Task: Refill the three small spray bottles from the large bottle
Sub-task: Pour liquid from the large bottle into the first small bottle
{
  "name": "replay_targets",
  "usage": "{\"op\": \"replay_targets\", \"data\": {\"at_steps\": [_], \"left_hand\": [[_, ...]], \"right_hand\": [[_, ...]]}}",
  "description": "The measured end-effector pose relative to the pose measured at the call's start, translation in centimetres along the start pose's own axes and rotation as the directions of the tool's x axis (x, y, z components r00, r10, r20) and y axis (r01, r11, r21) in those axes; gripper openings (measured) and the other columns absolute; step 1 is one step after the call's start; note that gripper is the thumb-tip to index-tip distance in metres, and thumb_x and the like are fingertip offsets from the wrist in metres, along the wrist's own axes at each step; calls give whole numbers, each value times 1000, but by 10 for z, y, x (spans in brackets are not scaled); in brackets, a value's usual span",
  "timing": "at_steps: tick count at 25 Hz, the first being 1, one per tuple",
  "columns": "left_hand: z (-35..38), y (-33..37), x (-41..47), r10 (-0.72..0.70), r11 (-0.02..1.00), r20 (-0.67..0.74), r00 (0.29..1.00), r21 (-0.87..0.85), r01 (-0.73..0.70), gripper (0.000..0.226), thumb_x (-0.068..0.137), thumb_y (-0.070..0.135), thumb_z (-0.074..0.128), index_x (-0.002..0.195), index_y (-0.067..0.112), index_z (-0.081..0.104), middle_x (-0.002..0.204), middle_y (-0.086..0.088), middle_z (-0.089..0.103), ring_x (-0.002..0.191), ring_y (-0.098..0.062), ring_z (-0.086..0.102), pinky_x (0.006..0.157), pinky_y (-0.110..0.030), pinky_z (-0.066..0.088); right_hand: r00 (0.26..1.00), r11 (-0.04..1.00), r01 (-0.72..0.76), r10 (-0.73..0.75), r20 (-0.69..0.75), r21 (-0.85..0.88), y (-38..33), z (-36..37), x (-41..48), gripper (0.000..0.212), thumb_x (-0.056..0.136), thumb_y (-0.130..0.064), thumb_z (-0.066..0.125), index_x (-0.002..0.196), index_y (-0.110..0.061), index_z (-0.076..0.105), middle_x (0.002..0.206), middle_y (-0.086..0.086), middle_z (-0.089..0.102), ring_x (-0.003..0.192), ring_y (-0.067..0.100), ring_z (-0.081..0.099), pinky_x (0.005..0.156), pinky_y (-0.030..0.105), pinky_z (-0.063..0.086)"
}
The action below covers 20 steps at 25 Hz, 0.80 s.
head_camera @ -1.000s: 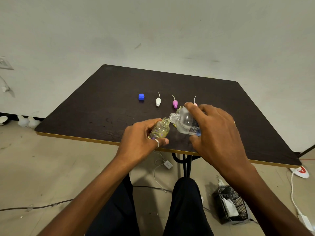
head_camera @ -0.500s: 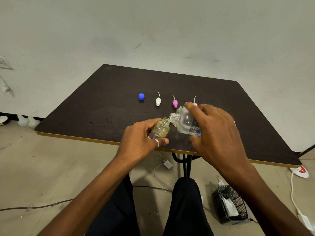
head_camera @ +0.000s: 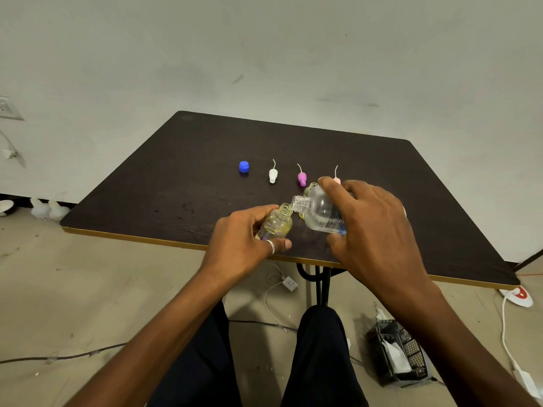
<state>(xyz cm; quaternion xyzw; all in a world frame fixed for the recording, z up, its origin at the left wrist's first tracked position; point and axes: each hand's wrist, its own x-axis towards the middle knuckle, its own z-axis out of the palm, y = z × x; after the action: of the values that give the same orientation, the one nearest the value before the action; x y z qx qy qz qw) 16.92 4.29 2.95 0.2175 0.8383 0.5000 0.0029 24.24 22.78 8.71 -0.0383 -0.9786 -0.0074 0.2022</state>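
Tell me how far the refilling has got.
Done: all caps are off, the blue cap and three spray tops, white, purple, pink, lying on the table. In hand: the right hand tips the large bottle into the small bottle held by the left hand. Left: other bottles are mostly hidden; recapping remains.

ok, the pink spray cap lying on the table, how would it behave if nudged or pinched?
The pink spray cap looks like small plastic, so probably very light and easily flicked away. It lies on its side, so its rounded body may roll. Its thin dip tube curves, likely floppy; pinch the body instead.
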Motion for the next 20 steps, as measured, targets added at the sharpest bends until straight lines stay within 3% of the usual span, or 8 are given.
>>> {"op": "replay_targets", "data": {"at_steps": [16,20], "left_hand": [[0,1,-1,-8,1000,10,1000,-23,8,58,72,30,87,126,34,66,100,22,72,92,16,63,76,0,46],[0,2,-2,-15,999,13,1000,-30,15,57,72,31,87,125,35,66,102,22,73,92,13,65,79,-5,50]], "right_hand": [[1000,1000,6,-6,-17,11,0,1,-1,84,71,-24,81,144,-24,40,126,10,59,114,31,55,98,47,45],[999,1000,7,-7,-33,10,0,1,-1,84,69,-22,82,142,-23,42,123,12,61,112,32,56,96,47,45]]}}
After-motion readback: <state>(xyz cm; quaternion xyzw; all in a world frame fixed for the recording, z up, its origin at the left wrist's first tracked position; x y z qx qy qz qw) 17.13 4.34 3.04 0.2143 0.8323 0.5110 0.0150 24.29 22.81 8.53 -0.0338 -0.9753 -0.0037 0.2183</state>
